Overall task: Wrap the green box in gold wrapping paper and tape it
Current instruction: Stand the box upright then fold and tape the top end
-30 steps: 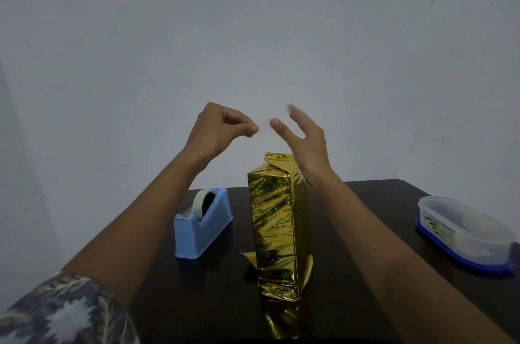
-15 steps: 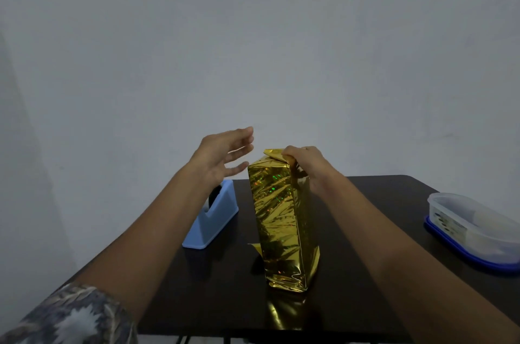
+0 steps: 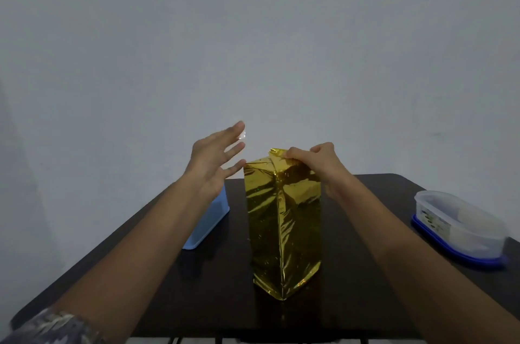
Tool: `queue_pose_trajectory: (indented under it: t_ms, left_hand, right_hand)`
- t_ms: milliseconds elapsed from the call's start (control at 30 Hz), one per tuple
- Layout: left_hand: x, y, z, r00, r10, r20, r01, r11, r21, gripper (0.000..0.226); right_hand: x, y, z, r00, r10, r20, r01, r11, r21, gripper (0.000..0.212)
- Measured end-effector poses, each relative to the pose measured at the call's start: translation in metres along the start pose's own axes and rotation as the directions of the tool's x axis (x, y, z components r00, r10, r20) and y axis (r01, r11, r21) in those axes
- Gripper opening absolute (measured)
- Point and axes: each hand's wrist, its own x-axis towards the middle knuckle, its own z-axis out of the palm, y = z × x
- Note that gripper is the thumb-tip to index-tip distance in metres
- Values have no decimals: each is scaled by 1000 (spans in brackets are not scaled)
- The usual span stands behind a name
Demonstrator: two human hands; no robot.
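Box [image 3: 284,225] stands upright on the dark table [image 3: 365,203], a tall block with one vertical edge facing the camera. Gold paper [image 3: 277,153] covers every side in view; it is glossy foil, creased and wrinkled, with tiny green glints, and it flares out in loose folds at the base.

The right hand [image 3: 315,163] is at the box's top right corner, with thumb and fingers curled to pinch the folded paper flap that sticks up there. The left hand [image 3: 213,158] hovers just left of the box top, palm toward it and fingers [image 3: 233,129] straight and spread wide. A small clear scrap of tape [image 3: 242,135] glints on one fingertip, and the lowest finger is at the box's top left corner, though contact is hard to judge.

Left of the box, a pale blue plastic dispenser [image 3: 209,219] is mostly hidden behind the left forearm. Well to the right of the box lies an oblong clear plastic tub [image 3: 461,225] with a blue base. Its label is too blurred to read and its contents are only pale shapes. A patterned sleeve [image 3: 56,326] is cut off at the bottom left.
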Motion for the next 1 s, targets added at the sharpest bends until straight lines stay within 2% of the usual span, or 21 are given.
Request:
queue_pose_trajectory:
  t_ms: [100,200,300,400,500,600,700,833,1000]
  left_hand:
    - [-13,-14,18,980,150,-128,-142,987,70,52]
    - [-22,-31,42,945,229,-234,-217,973,76,51]
    - [-20,-35,55,928,250,-277,-233,968,93,50]
    - [-13,-35,56,931,278,-237,-253,958,133,49]
    - [-11,-35,52,927,328,-180,-296,937,186,50]
    - [-14,-35,49,923,362,-131,-327,916,233,51]
    - [-13,-30,44,937,340,-80,-299,901,314,57]
    - [-4,-17,38,986,165,-11,-141,873,466,76]
    - [3,-17,38,994,97,-46,-63,871,488,76]
  right_hand:
    - [-5,3,1,998,-17,-65,10,995,-102,78]
    - [-15,1,9,990,-67,-126,41,979,-198,82]
    - [-20,0,6,984,-129,-121,98,967,-234,65]
    - [-19,-3,-11,995,-97,-8,96,994,-53,44]
    - [-21,-7,-21,984,27,176,-44,994,97,34]
    - [-21,-11,-19,974,103,202,-146,967,211,18]
    - [-20,-11,-10,985,128,117,-155,953,259,15]
    - [-16,-4,-3,991,130,-28,-118,956,268,24]
    - [-12,2,-2,998,22,-55,-5,957,291,13]
